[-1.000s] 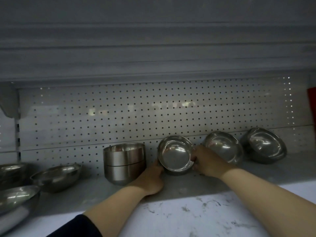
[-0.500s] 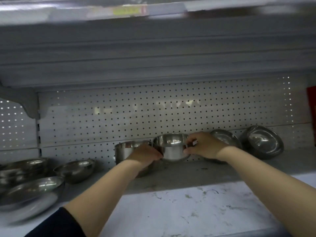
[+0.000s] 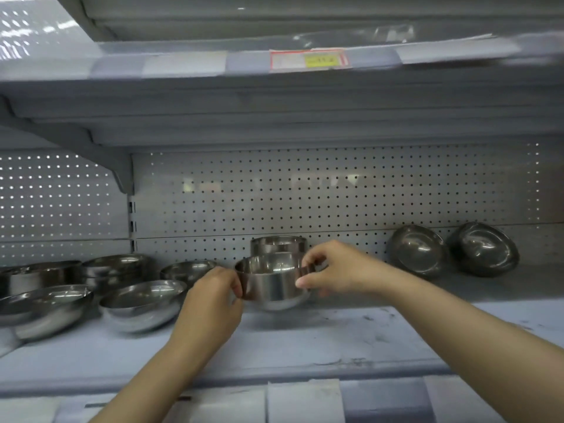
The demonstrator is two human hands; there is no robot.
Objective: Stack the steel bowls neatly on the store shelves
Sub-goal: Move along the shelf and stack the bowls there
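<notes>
A small steel bowl (image 3: pixel 270 285) is upright just above the grey shelf (image 3: pixel 305 346), held between both hands. My left hand (image 3: pixel 213 303) grips its left wall and my right hand (image 3: pixel 332 270) pinches its right rim. Right behind it stands a stack of straight-walled steel bowls (image 3: pixel 277 244); only its top shows. Two more bowls lean against the pegboard at the right, one (image 3: pixel 418 250) beside the other (image 3: pixel 485 248).
Several wider steel bowls sit at the left, the nearest (image 3: pixel 142 302) beside my left hand, another (image 3: pixel 42 306) further left, and stacked ones (image 3: pixel 113 268) behind. An upper shelf with a price label (image 3: pixel 308 60) hangs overhead. A perforated back panel (image 3: pixel 305 193) closes the rear.
The bowl was leaning on the pegboard a second ago; both hands turned it upright and brought it left, in front of the stacked bowls. The camera drew back and tilted up.
</notes>
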